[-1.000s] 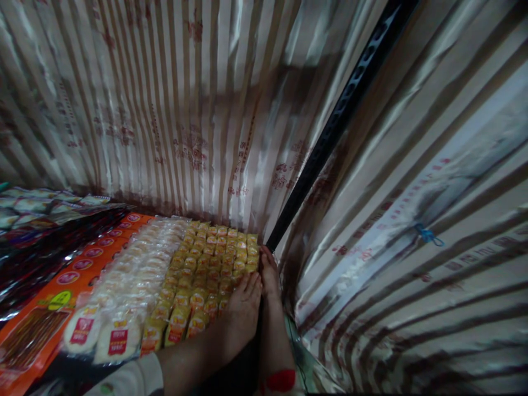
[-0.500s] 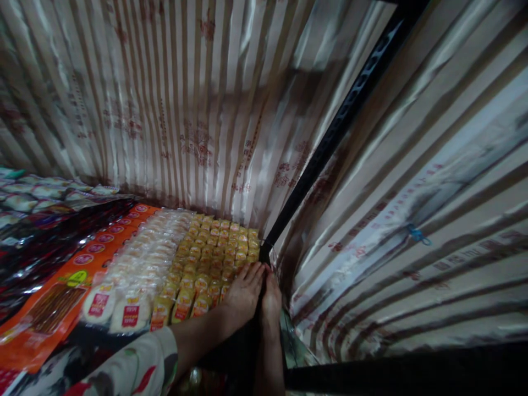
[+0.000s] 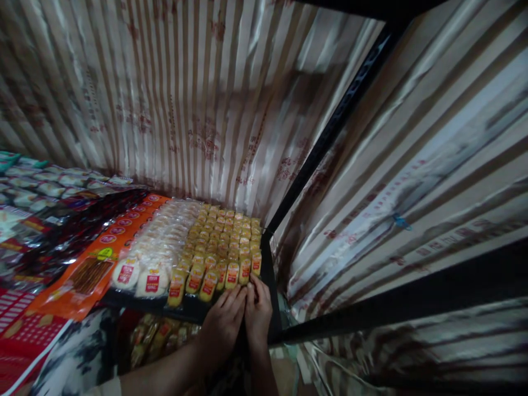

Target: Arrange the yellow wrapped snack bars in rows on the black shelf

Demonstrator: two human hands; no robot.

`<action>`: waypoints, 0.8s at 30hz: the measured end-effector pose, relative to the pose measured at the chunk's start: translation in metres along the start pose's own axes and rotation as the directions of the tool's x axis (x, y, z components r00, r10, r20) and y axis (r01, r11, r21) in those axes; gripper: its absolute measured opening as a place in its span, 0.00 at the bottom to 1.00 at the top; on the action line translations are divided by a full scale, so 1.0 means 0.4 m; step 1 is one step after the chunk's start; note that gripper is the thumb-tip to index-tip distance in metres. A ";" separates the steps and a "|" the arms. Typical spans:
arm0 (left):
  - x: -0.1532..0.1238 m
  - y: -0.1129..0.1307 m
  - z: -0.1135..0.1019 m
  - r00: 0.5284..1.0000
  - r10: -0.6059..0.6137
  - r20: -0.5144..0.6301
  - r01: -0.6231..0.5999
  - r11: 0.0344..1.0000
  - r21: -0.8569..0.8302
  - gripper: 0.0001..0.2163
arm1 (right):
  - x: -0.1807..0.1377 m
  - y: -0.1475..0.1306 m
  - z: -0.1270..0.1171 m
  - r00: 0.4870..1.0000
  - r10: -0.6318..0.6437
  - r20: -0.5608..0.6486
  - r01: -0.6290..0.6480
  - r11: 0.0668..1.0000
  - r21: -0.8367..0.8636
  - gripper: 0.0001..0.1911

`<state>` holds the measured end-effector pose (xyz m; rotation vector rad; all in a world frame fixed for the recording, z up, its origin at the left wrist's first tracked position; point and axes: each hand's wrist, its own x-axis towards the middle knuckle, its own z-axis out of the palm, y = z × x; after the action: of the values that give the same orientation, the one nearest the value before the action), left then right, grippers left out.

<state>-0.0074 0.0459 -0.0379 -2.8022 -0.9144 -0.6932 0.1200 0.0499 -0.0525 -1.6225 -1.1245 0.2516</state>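
Rows of small yellow wrapped snack cakes (image 3: 223, 242) with red and white labels stand packed together on a dark shelf. My left hand (image 3: 225, 316) is at the front edge of the block, its fingers stretched side by side toward the front packs. Close beside it, my right hand (image 3: 259, 311) has its slightly bent fingers at the front right packs. The fingertips of both hands nearly meet. Neither hand visibly holds a pack; the undersides of the fingers are hidden.
White round wrapped cakes (image 3: 152, 283), orange snack bags (image 3: 88, 278) and dark shiny packets (image 3: 78, 242) lie to the left. More packs (image 3: 160, 335) show on a lower level. A black shelf post (image 3: 322, 148) rises behind; striped plastic sheeting (image 3: 198, 99) hangs around.
Both hands have moved from the right side of the yellow packs, by the post, to their front edge. The view has shifted, showing more of the shelf front and lower level.
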 end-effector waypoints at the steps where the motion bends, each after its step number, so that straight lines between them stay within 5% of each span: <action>1: -0.009 0.000 -0.001 1.000 0.007 0.014 -0.007 1.000 0.000 0.20 | -0.006 0.005 0.008 1.000 -0.016 0.012 0.016 1.000 -0.001 0.18; 11: -0.034 -0.020 0.077 0.996 -0.071 0.061 0.068 0.997 0.045 0.21 | 0.004 0.061 0.069 0.990 -0.095 0.108 0.103 0.992 -0.073 0.19; 24: -0.042 -0.018 0.086 0.991 -0.108 0.077 0.102 0.992 0.073 0.19 | 0.040 0.052 0.071 0.974 -0.146 0.176 0.167 0.979 -0.115 0.28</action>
<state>-0.0103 0.0512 -0.0764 -2.7565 -1.0851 -0.5529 0.1207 0.0814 -0.0752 -1.6381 -1.4157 0.2183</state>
